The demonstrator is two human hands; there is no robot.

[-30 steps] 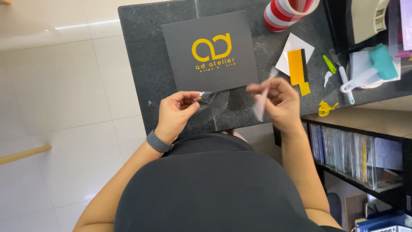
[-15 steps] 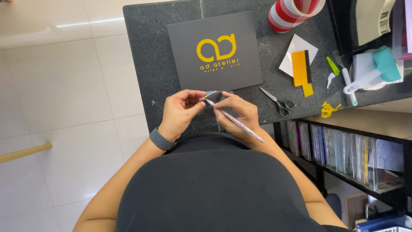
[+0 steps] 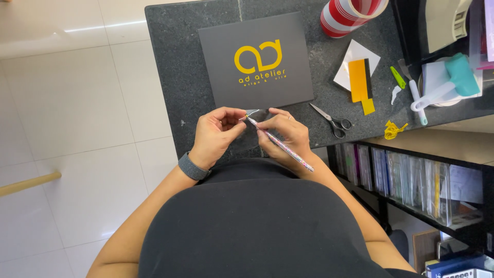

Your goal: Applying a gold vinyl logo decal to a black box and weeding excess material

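This looks like a small craft workshop. My dark stone table (image 3: pixel 206 77) has making things on it: scissors (image 3: pixel 332 119), a big roll of red and white tape (image 3: pixel 346 15), yellow sticker scraps (image 3: pixel 358 81) and a dark sign board (image 3: pixel 257 62) with a yellow logo. Beside the table, a shelf (image 3: pixel 411 180) holds rows of clear folders.

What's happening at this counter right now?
A person stands at a dark stone counter. The left hand pinches a small clear scrap, while the right hand holds a thin patterned pen-like tool with its tip at that scrap. Just beyond the hands lies a black board with a yellow logo. Scissors lie to the right, untouched, near yellow offcuts.
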